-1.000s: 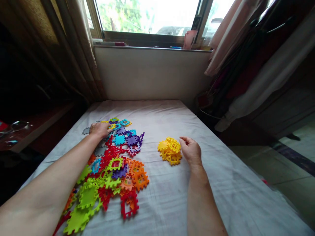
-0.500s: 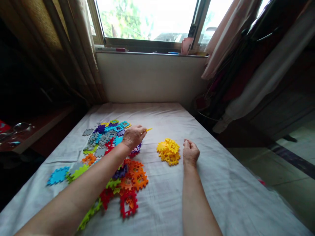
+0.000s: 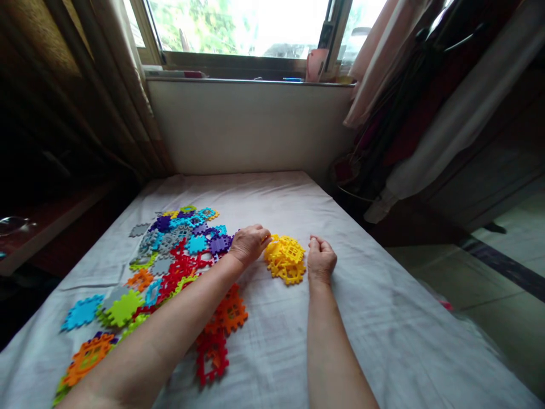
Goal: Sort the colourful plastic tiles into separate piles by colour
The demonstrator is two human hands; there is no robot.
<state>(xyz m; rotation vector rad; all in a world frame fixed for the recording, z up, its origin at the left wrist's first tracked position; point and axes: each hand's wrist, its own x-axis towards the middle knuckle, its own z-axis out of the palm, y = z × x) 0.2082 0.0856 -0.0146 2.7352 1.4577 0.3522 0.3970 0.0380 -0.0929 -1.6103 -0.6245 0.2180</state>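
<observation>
My left hand (image 3: 250,244) is at the left edge of a small heap of yellow interlocking building tiles (image 3: 285,262). Its fingers pinch a yellow tile, mostly hidden by the hand and hard to separate from the heap. Just right of the heap, my right hand (image 3: 322,259) rests with its fingers curled closed, and nothing shows in them. Under and beyond my left forearm spreads a large mixed pile of notched plastic tiles: red (image 3: 174,272), grey (image 3: 170,241), purple (image 3: 220,245), blue (image 3: 83,311), green (image 3: 124,307) and orange (image 3: 233,309).
A pale sheet (image 3: 272,352) covers the bed-like surface, which ends at a low wall (image 3: 247,125) under a window. A pink cup (image 3: 316,64) stands on the sill. Curtains (image 3: 114,85) hang at left, and clothes (image 3: 451,125) hang at right.
My left hand has moved right, from over the mixed pile to the yellow heap, carrying a yellow tile. My right hand stays closed beside the heap. The view has shifted slightly.
</observation>
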